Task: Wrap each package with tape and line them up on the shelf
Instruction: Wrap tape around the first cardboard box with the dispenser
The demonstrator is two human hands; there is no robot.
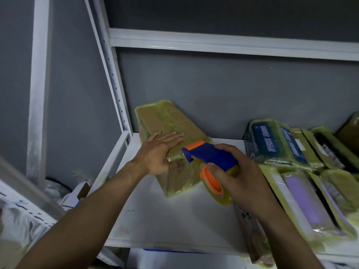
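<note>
White metal shelf (165,220) against grey wall (233,90) carries a yellow-taped brown cardboard package (169,117); left hand (157,154) lies flat on it, right hand (239,175) grasps a blue-and-orange tape dispenser (211,154).

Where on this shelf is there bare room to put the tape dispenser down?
The shelf is bare in front of the cardboard box, out to its front edge. A narrow bare strip lies between the box and the blue package at the back. The right side is crowded with wrapped packages.
</note>
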